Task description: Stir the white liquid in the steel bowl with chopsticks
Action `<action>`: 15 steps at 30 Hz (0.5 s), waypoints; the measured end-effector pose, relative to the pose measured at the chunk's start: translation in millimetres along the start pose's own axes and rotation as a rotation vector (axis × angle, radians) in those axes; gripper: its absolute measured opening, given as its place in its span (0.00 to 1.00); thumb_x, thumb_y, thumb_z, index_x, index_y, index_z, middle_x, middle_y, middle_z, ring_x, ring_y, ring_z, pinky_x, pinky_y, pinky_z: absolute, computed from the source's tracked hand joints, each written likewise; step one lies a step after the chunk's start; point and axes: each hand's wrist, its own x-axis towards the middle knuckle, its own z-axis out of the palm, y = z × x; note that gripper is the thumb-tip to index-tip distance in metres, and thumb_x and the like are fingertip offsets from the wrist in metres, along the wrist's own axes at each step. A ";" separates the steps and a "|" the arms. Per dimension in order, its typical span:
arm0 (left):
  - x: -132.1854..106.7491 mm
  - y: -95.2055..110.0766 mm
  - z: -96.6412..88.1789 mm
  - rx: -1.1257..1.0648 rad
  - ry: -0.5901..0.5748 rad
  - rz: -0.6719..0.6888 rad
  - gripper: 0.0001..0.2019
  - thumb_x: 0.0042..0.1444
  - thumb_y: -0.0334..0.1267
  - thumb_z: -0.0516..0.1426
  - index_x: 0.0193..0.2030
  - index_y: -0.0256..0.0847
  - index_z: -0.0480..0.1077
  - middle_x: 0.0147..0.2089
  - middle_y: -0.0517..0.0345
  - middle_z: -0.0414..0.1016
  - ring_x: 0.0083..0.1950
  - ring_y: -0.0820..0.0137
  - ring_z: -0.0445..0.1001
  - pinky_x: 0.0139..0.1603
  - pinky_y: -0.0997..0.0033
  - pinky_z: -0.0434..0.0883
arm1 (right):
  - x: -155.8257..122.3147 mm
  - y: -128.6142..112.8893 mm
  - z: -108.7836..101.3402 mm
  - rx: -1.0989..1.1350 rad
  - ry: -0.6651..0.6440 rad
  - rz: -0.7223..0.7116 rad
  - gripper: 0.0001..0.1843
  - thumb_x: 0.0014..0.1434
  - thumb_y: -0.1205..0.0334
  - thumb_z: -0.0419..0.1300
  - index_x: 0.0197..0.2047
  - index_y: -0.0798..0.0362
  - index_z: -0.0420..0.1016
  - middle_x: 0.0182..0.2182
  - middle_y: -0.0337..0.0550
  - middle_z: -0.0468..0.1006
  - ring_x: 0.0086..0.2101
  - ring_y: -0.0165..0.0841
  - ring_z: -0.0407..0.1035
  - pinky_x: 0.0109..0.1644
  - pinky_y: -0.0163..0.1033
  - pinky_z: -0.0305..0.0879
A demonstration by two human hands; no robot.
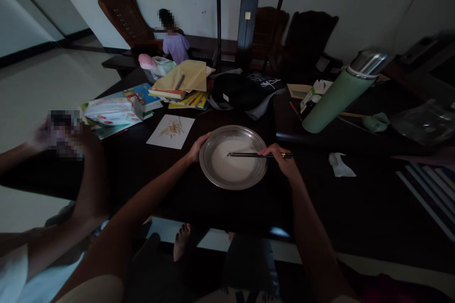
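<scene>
One bowl, frame centre: left hand grasping its left rim, right hand gripping one pair of chopsticks, tips at the pale liquid. One sheet bearing loose sticks left of centre; one flask upper right.

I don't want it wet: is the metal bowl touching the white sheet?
Apart: the head view shows dark table between the metal bowl and the white sheet.

basin 1 | thermos 1 | loose tissue 1 | chairs 4
</scene>
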 end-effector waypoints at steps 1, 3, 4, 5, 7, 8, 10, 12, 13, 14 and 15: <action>0.1 -0.2 -0.3 0.005 -0.010 0.005 0.18 0.57 0.47 0.59 0.47 0.34 0.76 0.27 0.57 0.77 0.29 0.66 0.75 0.34 0.70 0.70 | 0.4 0.5 -0.9 -0.016 0.019 -0.006 0.21 0.64 0.44 0.52 0.30 0.48 0.78 0.33 0.42 0.83 0.40 0.37 0.76 0.51 0.45 0.68; 0.3 -0.6 -0.6 0.015 -0.020 0.013 0.19 0.57 0.47 0.59 0.47 0.34 0.76 0.27 0.56 0.77 0.30 0.65 0.75 0.35 0.69 0.70 | 0.6 2.8 -5.4 -0.009 0.120 -0.006 0.22 0.64 0.45 0.52 0.27 0.48 0.77 0.31 0.41 0.82 0.38 0.37 0.76 0.48 0.45 0.68; 0.3 -0.7 -0.5 0.020 -0.022 0.018 0.19 0.57 0.48 0.59 0.46 0.33 0.76 0.27 0.56 0.77 0.30 0.65 0.75 0.35 0.69 0.70 | 0.3 4.0 -7.9 0.015 0.173 0.001 0.23 0.64 0.46 0.51 0.26 0.48 0.77 0.29 0.41 0.82 0.36 0.36 0.76 0.46 0.44 0.69; 0.3 -0.7 -0.4 0.024 -0.019 0.027 0.19 0.56 0.48 0.59 0.45 0.33 0.77 0.26 0.56 0.77 0.30 0.65 0.75 0.34 0.69 0.70 | -0.3 4.8 -9.6 0.045 0.206 0.008 0.25 0.65 0.46 0.50 0.24 0.49 0.76 0.26 0.40 0.81 0.33 0.36 0.76 0.44 0.43 0.69; 0.3 -0.6 -0.1 0.022 -0.010 0.037 0.17 0.57 0.47 0.59 0.43 0.34 0.77 0.27 0.57 0.77 0.29 0.66 0.75 0.34 0.70 0.70 | -1.4 4.5 -9.4 0.090 0.198 0.012 0.26 0.66 0.47 0.48 0.23 0.48 0.74 0.23 0.40 0.80 0.31 0.35 0.75 0.41 0.43 0.69; 0.3 -0.5 0.0 0.016 -0.007 0.034 0.17 0.57 0.47 0.59 0.43 0.34 0.77 0.26 0.57 0.77 0.28 0.67 0.74 0.33 0.71 0.70 | -1.8 3.4 -7.5 0.091 0.156 0.007 0.26 0.66 0.47 0.49 0.23 0.48 0.75 0.24 0.40 0.80 0.31 0.36 0.76 0.41 0.43 0.70; 0.1 -0.3 0.2 0.000 -0.003 0.019 0.15 0.58 0.46 0.59 0.41 0.34 0.77 0.24 0.58 0.75 0.26 0.68 0.73 0.31 0.71 0.69 | -1.9 0.7 -2.4 0.056 0.040 -0.006 0.24 0.65 0.47 0.50 0.24 0.48 0.76 0.27 0.40 0.82 0.35 0.37 0.76 0.45 0.44 0.69; -0.4 0.3 0.7 -0.021 0.003 0.000 0.14 0.59 0.44 0.58 0.41 0.34 0.78 0.23 0.57 0.75 0.25 0.68 0.72 0.30 0.72 0.68 | -1.2 -0.6 0.5 0.004 -0.020 -0.011 0.22 0.64 0.46 0.52 0.28 0.47 0.78 0.31 0.40 0.83 0.39 0.37 0.76 0.49 0.45 0.68; -0.8 0.6 1.1 -0.028 0.010 -0.007 0.14 0.60 0.43 0.57 0.41 0.34 0.78 0.23 0.57 0.75 0.25 0.68 0.72 0.30 0.72 0.68 | -0.8 -0.1 0.0 -0.016 -0.008 -0.010 0.21 0.64 0.46 0.52 0.29 0.47 0.79 0.33 0.41 0.83 0.40 0.37 0.76 0.50 0.45 0.67; -1.2 1.0 1.6 -0.032 0.019 -0.010 0.14 0.60 0.42 0.57 0.41 0.34 0.78 0.23 0.57 0.75 0.25 0.68 0.72 0.30 0.72 0.69 | -0.5 1.0 -1.6 -0.025 0.031 -0.007 0.21 0.64 0.46 0.52 0.29 0.47 0.79 0.33 0.41 0.83 0.40 0.37 0.76 0.50 0.46 0.67; -1.7 1.4 2.2 -0.033 0.029 -0.013 0.14 0.60 0.42 0.56 0.41 0.34 0.78 0.23 0.57 0.75 0.25 0.68 0.73 0.30 0.72 0.69 | -0.4 2.4 -4.0 -0.019 0.087 -0.002 0.22 0.64 0.45 0.52 0.28 0.47 0.78 0.31 0.41 0.83 0.38 0.37 0.76 0.49 0.46 0.68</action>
